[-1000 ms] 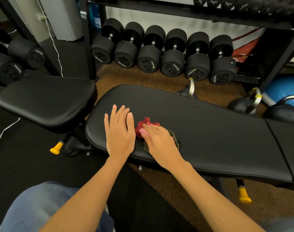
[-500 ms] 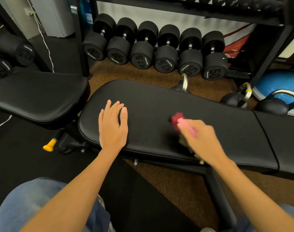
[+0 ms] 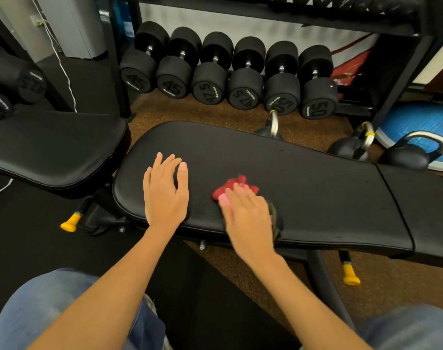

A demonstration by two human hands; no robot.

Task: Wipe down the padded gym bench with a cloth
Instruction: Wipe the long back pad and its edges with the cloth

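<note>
The cloth [image 3: 234, 186] is swept back beside the flat left hand [image 3: 166, 190], pressed under the right hand [image 3: 247, 213]; the bench [image 3: 316, 188] beyond the right hand seems unwiped.

My padded black bench [image 3: 316, 198] carries my left hand [image 3: 166, 195], flat near its left end, and a red cloth [image 3: 230, 186] by the near edge under my right hand [image 3: 248, 218]. Its seat pad [image 3: 432, 210] adjoins at the right end.
</note>
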